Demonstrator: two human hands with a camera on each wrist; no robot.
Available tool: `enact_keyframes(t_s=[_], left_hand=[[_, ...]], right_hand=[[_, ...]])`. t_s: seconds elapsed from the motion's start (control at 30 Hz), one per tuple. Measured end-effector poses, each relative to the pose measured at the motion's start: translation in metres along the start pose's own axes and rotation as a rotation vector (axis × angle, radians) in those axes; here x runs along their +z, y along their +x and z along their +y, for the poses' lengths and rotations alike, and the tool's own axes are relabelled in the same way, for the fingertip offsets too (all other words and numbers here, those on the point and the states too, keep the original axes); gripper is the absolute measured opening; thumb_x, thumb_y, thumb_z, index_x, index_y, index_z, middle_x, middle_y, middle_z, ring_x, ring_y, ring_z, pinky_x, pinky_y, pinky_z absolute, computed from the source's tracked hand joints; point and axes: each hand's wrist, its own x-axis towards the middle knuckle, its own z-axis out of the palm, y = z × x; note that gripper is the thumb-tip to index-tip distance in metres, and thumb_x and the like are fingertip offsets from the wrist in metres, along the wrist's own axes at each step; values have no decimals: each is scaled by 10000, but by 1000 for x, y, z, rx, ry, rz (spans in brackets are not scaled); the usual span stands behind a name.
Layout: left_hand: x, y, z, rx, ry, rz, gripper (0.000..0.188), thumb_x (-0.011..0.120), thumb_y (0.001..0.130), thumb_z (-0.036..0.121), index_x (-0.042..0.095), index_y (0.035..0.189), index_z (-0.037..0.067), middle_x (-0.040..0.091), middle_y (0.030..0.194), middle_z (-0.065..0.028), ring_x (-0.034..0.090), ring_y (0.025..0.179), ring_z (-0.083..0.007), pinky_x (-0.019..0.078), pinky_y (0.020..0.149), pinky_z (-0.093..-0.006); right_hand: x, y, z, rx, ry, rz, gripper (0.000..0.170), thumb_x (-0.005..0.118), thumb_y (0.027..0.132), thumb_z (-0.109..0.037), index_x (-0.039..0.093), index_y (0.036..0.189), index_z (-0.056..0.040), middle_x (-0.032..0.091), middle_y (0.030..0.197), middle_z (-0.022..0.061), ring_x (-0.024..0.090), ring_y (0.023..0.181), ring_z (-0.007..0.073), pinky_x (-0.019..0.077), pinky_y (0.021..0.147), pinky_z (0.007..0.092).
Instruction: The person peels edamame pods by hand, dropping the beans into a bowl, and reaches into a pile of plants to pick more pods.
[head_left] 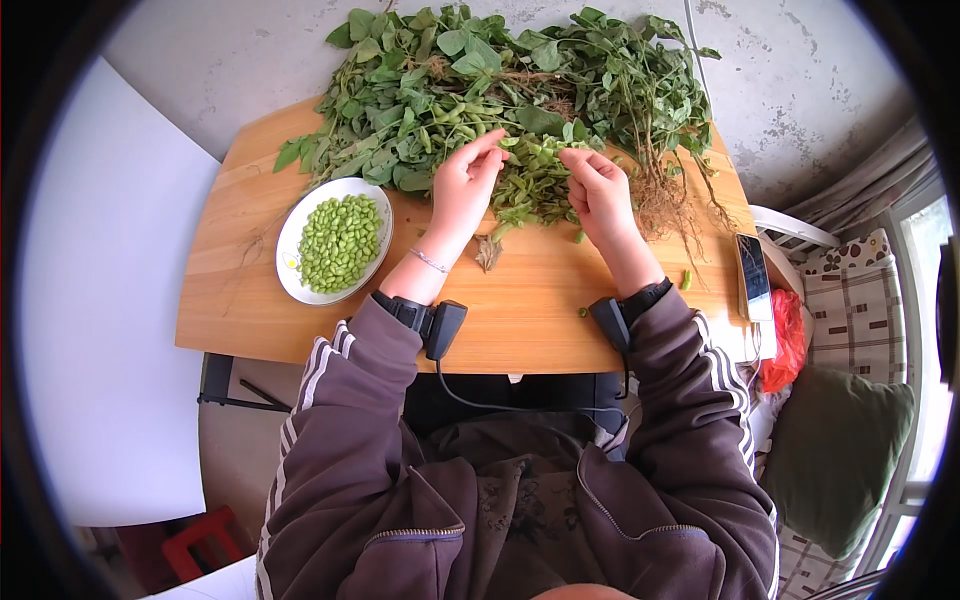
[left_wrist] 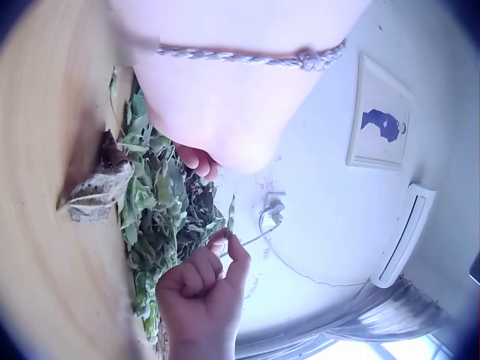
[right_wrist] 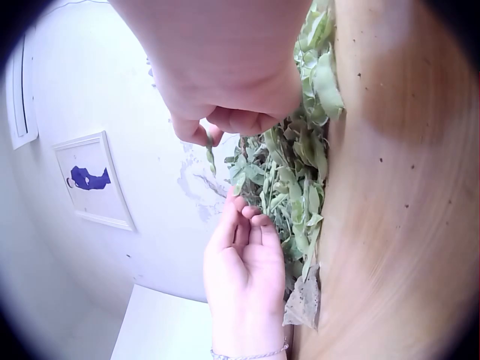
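Observation:
In the head view the left hand point(head_left: 462, 190) is at the near edge of the plant pile, with a small green piece point(head_left: 505, 143) between thumb and index finger. Its palm point(right_wrist: 247, 266) faces the right wrist camera, the other fingers loosely bent. To its right, the right hand point(head_left: 603, 200) pinches a slim green pod, which hangs from its fingertips in the right wrist view point(right_wrist: 211, 156) and shows upright in the left wrist view point(left_wrist: 231, 214). Green pods point(head_left: 535, 180) lie heaped between and beyond the hands. A white bowl point(head_left: 285, 232) of shelled green beans point(head_left: 340, 243) stands at the left.
Leafy plants point(head_left: 400, 110) with roots point(head_left: 665, 200) cover the back of the wooden table point(head_left: 500, 320). A dry leaf point(head_left: 488, 252) lies near the left wrist, a loose pod point(head_left: 686, 280) beside the right forearm. A phone point(head_left: 753, 278) is at the right edge.

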Motion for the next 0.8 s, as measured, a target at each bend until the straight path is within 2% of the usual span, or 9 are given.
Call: enact_keyframes(t_s=[0.1, 0.2, 0.3, 0.4, 0.5, 0.6, 0.7, 0.8], left_hand=[[-4, 1, 3, 32, 103, -33, 239, 671, 949, 146, 719, 1144, 16, 708, 954, -36, 632, 800, -77, 499, 712, -198], [-5, -1, 4, -83, 117, -52, 272, 689, 947, 188, 716, 1152, 12, 695, 1075, -58, 631, 968, -102, 490, 833, -223], [-4, 0, 4, 51, 189, -17, 244, 707, 928, 176, 730, 1113, 19, 710, 1011, -31, 640, 838, -80, 497, 725, -206], [-3, 0, 13, 215, 422, 7, 259, 715, 921, 161, 713, 1122, -2, 710, 1048, -39, 645, 878, -88, 507, 759, -210], [1, -1, 8, -92, -189, -149, 296, 735, 899, 130, 684, 1152, -15, 702, 1082, -56, 651, 923, -103, 516, 821, -223], [-6, -1, 10, -270, -136, -297, 309, 697, 910, 49, 636, 1201, -36, 684, 1097, -100, 653, 992, -136, 529, 893, -255], [-5, -2, 8, -310, -312, -300, 310, 735, 875, 58, 659, 1163, -27, 695, 1070, -83, 660, 970, -122, 523, 878, -246], [-4, -3, 8, -299, -310, -300, 281, 722, 882, 48, 660, 1143, -36, 695, 1060, -83, 664, 978, -131, 524, 878, -251]], right_hand=[[-1, 1, 1, -8, -68, 4, 159, 717, 916, -164, 670, 962, -18, 444, 584, -78, 304, 454, 25, 207, 420, 214], [4, -3, -1, -3, -135, 6, 167, 720, 919, -180, 677, 955, -23, 433, 571, -82, 296, 447, 24, 203, 420, 214], [7, -5, -2, 6, -218, -6, 174, 714, 927, -192, 680, 970, -27, 425, 569, -88, 293, 448, 21, 195, 421, 217], [8, -6, -2, 15, -276, -30, 184, 705, 937, -199, 678, 1001, -29, 404, 569, -99, 284, 452, 16, 180, 420, 216], [7, -5, 0, 20, -280, -57, 200, 709, 934, -207, 685, 1014, -24, 416, 572, -100, 294, 450, 14, 185, 417, 215], [6, -6, -1, 20, -290, -76, 219, 721, 922, -206, 695, 1025, -15, 446, 579, -94, 317, 449, 14, 205, 420, 219], [10, -7, -2, -24, -316, -40, 220, 732, 912, -197, 699, 1033, -17, 446, 594, -99, 322, 457, 9, 213, 423, 216], [11, -7, -3, -125, -430, -2, 211, 739, 907, -190, 711, 1035, -24, 439, 602, -106, 334, 473, 1, 225, 432, 204]])
